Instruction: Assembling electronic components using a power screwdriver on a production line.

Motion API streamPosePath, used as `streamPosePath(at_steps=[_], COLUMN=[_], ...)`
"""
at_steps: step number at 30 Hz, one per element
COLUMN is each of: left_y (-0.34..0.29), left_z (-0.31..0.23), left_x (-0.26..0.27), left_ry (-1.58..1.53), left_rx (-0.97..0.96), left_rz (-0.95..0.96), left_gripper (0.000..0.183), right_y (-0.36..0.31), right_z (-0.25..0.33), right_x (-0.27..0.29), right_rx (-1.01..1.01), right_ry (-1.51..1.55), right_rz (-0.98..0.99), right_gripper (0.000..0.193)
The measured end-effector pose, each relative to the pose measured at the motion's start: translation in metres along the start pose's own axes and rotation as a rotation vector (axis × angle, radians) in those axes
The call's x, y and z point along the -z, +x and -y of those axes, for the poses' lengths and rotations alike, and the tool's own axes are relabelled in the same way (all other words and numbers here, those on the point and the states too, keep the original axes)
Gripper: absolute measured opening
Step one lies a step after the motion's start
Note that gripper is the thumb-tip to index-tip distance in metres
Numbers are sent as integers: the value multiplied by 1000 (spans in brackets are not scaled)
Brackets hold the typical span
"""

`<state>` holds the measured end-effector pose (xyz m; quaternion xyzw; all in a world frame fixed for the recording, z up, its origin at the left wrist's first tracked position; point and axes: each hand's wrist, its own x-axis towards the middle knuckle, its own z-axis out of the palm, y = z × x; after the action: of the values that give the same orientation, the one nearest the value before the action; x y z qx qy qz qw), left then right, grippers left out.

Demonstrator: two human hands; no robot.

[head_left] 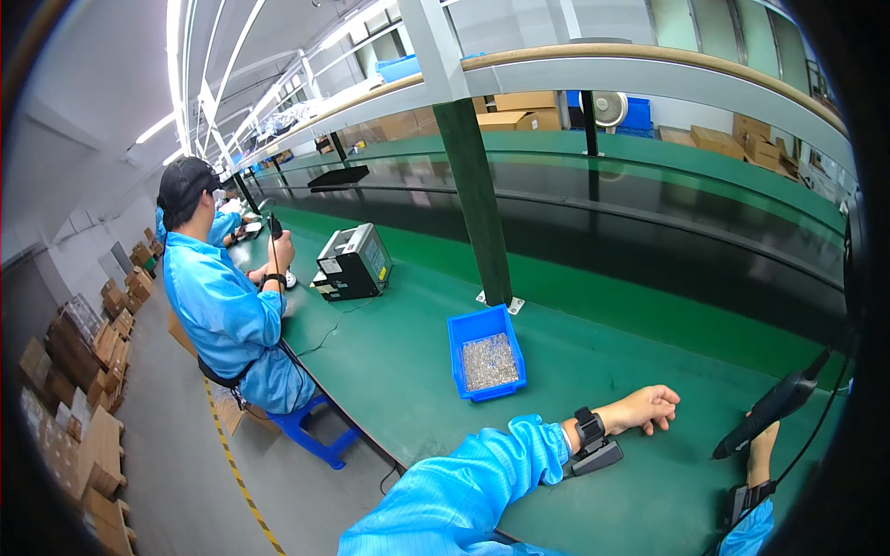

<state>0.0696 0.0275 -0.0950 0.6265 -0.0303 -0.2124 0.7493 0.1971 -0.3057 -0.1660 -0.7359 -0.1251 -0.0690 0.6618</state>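
My left hand (646, 409) is above the green table, to the right of a blue plastic bin (515, 372). Its fingers are loosely curled and a little apart, with nothing seen in them. Many small metallic parts (489, 362) lie in the bin. At the far right, a black electric screwdriver (773, 409) slants down to the left, with a cable at its upper end. My right hand (764, 447) is behind it; the tool hides the fingers, so whether they grip it is unclear. Both wrists wear black straps.
A green post (475, 195) rises behind the bin and carries a shelf (649, 63). Beyond runs a dark conveyor belt (677, 213). To the left, a person in blue (222, 296) sits on a blue stool (320, 435), near a black-and-grey box-shaped device (354, 263). Cartons (102, 435) line the floor.
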Motion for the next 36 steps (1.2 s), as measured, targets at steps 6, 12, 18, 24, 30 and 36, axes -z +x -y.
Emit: streamPosePath(at_steps=[6, 12, 18, 24, 30, 36], left_y=[3, 5, 2, 6, 8, 9], left_z=[2, 4, 2, 3, 3, 4], left_x=[7, 10, 8, 7, 8, 8], left_ry=[-205, -267, -289, -283, -296, -308], left_rx=[-88, -97, -149, -118, -96, -101], left_rz=[26, 29, 91, 77, 80, 90], left_gripper=[31, 32, 36, 34, 33, 32], right_y=[-4, 7, -4, -2, -2, -4], right_z=[18, -21, -7, -24, -16, -13], right_x=[-7, 4, -10, 8, 19, 19], right_rx=[-24, 36, 55, 43, -82, -117], right_ry=[71, 72, -25, -52, -127, -152], right_rz=[23, 13, 57, 131, 263, 295], right_gripper=[19, 14, 9, 4, 8, 6])
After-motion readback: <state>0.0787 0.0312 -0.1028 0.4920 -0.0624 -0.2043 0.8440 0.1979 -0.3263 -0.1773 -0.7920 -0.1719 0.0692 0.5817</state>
